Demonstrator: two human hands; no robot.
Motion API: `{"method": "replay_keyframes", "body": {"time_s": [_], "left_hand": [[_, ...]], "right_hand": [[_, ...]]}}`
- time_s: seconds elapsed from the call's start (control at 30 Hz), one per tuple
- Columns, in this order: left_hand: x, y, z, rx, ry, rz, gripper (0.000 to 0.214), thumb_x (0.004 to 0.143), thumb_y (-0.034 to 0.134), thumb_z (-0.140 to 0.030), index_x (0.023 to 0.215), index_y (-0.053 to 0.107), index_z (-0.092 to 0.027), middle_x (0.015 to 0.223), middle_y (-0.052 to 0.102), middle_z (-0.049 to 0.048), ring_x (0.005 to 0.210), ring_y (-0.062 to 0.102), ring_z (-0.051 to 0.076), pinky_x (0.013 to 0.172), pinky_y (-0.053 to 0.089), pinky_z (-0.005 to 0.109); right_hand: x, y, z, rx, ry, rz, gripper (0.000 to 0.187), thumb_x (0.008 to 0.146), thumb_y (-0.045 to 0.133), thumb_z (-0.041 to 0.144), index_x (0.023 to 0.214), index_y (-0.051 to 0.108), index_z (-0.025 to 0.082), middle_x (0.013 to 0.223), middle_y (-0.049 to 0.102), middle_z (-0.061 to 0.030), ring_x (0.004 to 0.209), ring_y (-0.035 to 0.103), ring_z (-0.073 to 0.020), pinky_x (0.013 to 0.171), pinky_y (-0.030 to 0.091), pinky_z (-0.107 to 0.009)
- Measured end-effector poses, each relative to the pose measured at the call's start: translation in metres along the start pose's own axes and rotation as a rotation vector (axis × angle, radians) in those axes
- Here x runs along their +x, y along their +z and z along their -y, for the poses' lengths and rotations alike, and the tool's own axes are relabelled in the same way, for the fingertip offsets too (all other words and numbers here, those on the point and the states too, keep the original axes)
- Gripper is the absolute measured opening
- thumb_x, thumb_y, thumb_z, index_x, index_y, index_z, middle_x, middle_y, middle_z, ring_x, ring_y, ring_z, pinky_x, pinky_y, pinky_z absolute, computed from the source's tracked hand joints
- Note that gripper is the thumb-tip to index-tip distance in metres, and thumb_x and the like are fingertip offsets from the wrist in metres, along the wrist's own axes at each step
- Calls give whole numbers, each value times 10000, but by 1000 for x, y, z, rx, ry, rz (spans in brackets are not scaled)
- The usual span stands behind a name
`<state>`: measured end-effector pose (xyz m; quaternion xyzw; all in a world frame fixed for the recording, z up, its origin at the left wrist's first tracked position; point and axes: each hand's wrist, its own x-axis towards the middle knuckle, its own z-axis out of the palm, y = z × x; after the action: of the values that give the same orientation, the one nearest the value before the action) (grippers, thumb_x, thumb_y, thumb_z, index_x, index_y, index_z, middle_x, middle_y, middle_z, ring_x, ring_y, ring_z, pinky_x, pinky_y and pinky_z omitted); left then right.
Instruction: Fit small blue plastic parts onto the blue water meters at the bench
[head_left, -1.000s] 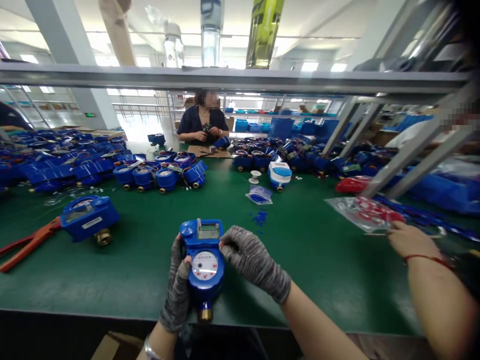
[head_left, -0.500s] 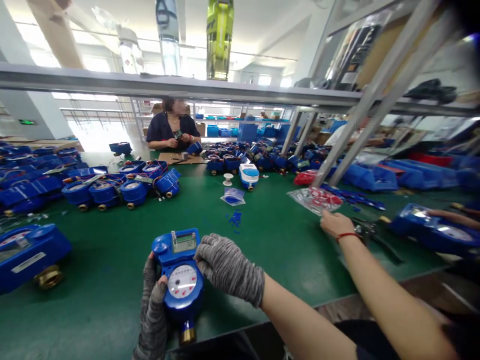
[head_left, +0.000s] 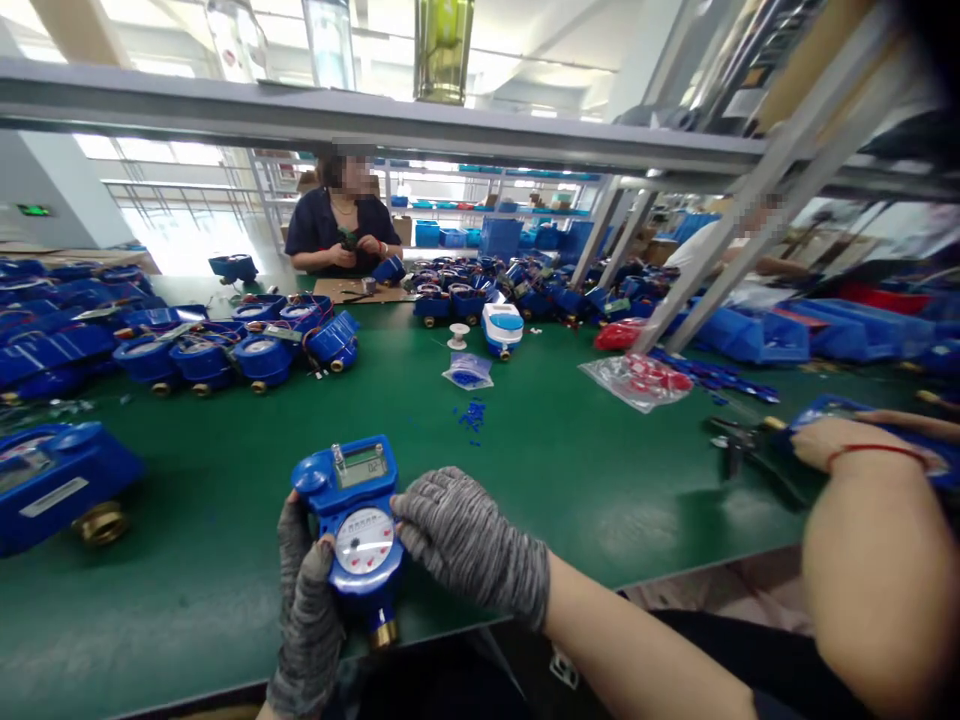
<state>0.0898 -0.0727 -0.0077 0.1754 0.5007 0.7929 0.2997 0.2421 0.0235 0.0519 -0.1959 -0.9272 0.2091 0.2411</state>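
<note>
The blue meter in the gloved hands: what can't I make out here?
Head view only.
Meter: dial digits too small and blurred.
Its right side: covered by the right hand.
Fingers of the left hand: behind the meter.
Large meter: cut by the left edge.
Co-worker's hand: hides what it holds.

- Table (head_left: 570,480): long bench with a green mat top.
- Dial meter (head_left: 360,520): blue, small display above the dial; at the near edge, brass end past the rim.
- Large blue meter (head_left: 52,485): far left, brass fitting, white label.
- Row of blue meters (head_left: 225,355): left of middle, more heaped behind.
- Small clear bag (head_left: 468,372): blue parts inside; loose blue bits (head_left: 471,413) just in front of it.
- White spool (head_left: 458,335): near the white-and-blue meter (head_left: 502,328).
- Bag of red parts (head_left: 637,380): right of middle.
- Cardboard sheet (head_left: 360,290): far side.
</note>
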Motion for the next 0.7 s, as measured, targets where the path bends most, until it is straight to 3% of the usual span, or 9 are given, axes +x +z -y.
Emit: {"method": "replay_keyframes", "body": {"time_s": [0.13, 0.23, 0.3, 0.4, 0.47, 0.53, 0.6, 0.7], "left_hand": [[0, -3, 8, -23, 6, -7, 622, 813, 664, -461, 1391, 472, -337, 1436, 488, 52, 1259, 494, 338, 1077, 377, 528], [3, -5, 12, -5, 53, 26, 574, 848, 632, -448, 1390, 472, -348, 1460, 465, 37, 1294, 462, 315, 1093, 364, 496], [3, -6, 11, -11, 56, 35, 578, 849, 633, -443, 1395, 467, -349, 1457, 469, 37, 1286, 472, 309, 1090, 370, 489], [0, -3, 9, -35, 33, 1, 590, 846, 634, -444, 1401, 455, -355, 1467, 457, 29, 1283, 475, 307, 1084, 382, 483], [-5, 1, 10, -26, 30, -31, 580, 864, 612, -450, 1411, 432, -375, 1494, 419, 9, 1310, 445, 304, 1111, 347, 484], [-7, 3, 13, -10, 32, -49, 579, 884, 587, -462, 1427, 395, -398, 1517, 380, -10, 1342, 406, 306, 1138, 302, 497], [-5, 1, 18, -4, 47, -62, 595, 887, 576, -476, 1439, 367, -399, 1529, 357, -11, 1367, 370, 319, 1156, 265, 520], [9, -11, 24, 40, 83, -24, 697, 834, 643, -503, 1449, 348, -359, 1536, 342, 12, 1432, 240, 352, 1181, 204, 545]], "right_hand": [[0, 20, -20, 777, 366, -133, 311, 921, 520, 389, 1123, 622, 175, 1102, 688, -94, 1027, 648, -229, 876, 514, -376], [1, 33, -49, 924, 571, -225, 396, 879, 561, 444, 1166, 578, 170, 1110, 686, -108, 1011, 661, -241, 827, 532, -371], [-1, 30, -78, 720, 552, -299, 384, 871, 570, 417, 1165, 583, 171, 1127, 676, -107, 1021, 651, -235, 863, 517, -372], [-9, 12, -124, 181, 564, -451, 263, 889, 525, 298, 1094, 622, 164, 1085, 676, -101, 996, 639, -219, 903, 483, -359], [-14, 1, -146, -71, 650, -388, 239, 896, 492, 221, 1069, 642, 153, 1032, 688, -97, 941, 645, -205, 869, 478, -328], [-16, -3, -157, -185, 709, -261, 239, 886, 502, 177, 1061, 662, 147, 1005, 698, -90, 901, 647, -190, 825, 474, -288], [-13, -1, -160, -241, 728, -186, 235, 878, 525, 170, 1056, 677, 149, 1005, 702, -86, 898, 643, -183, 804, 465, -266], [-5, 5, -158, -305, 745, -171, 215, 891, 524, 183, 1016, 695, 149, 995, 702, -92, 913, 632, -188, 814, 451, -268]]}}
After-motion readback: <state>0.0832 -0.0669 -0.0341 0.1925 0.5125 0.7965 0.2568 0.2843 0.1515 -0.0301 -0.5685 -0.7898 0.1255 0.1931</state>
